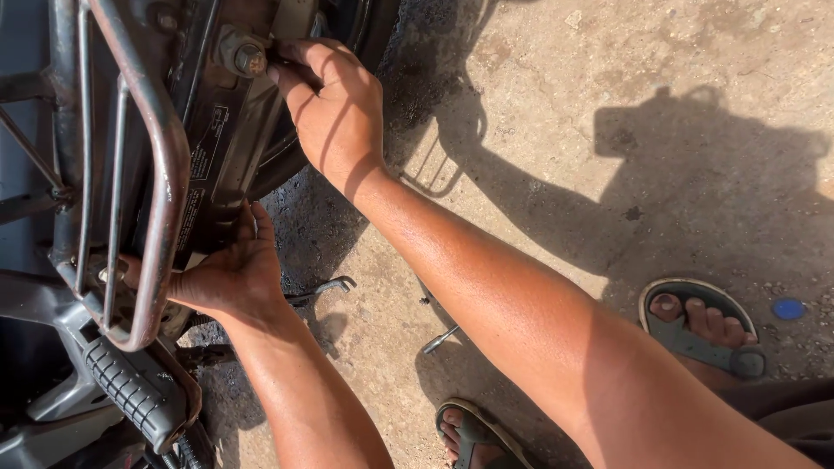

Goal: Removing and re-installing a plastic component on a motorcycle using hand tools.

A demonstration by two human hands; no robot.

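Note:
I look down at the rear of a motorcycle [217, 148] on the left. My right hand [334, 108] reaches up to a large axle nut [249, 59] at the wheel hub, fingers closed against it; whether they grip a tool is hidden. My left hand [228, 276] presses palm-up under the dark chain cover beside a rusty metal guard rail [165, 174], its fingers hidden behind the rail.
A ribbed black footpeg [130, 391] juts out at the lower left. Two spanners [323, 287] [440, 339] lie on the oil-stained concrete ground. My sandalled feet [704, 326] [473, 434] stand at the lower right and bottom. A blue cap [788, 308] lies at the right.

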